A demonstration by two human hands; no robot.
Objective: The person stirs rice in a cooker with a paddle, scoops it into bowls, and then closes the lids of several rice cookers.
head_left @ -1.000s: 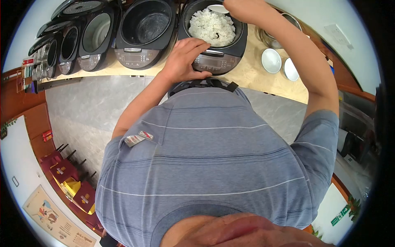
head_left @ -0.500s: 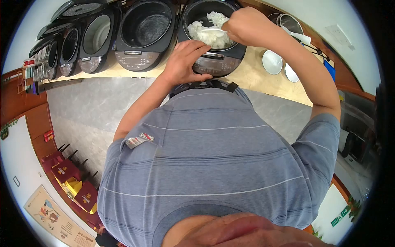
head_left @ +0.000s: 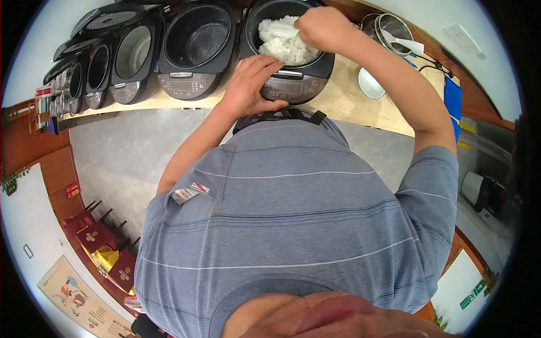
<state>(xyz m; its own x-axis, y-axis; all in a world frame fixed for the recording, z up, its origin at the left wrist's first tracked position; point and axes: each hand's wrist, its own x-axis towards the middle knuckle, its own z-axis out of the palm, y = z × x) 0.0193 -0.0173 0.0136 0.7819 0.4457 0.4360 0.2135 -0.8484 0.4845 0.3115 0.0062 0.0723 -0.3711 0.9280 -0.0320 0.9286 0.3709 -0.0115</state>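
Observation:
White rice [head_left: 290,52] lies heaped inside the black rice cooker [head_left: 293,87] in front of me, whose lid is up. My right hand [head_left: 322,27] is closed around the handle of a white rice paddle [head_left: 288,31], over the far right part of the pot. The paddle's blade is in among the rice, and its edges are hard to tell from the grains. At the cooker's front left corner, my left hand [head_left: 251,84] grips the body, fingers over the rim and thumb stretched along the lower front.
Several more open cookers stand in a row to the left, the nearest being an empty-looking black one [head_left: 200,36]. A white bowl [head_left: 371,83] is right of my cooker. Behind it sit a clear container [head_left: 394,28] and a white-handled utensil [head_left: 410,45], near a black cable [head_left: 437,67].
My right hand has moved left with the paddle, and the rice has shifted and been turned over. My left hand stays on the cooker. The view has tilted slightly.

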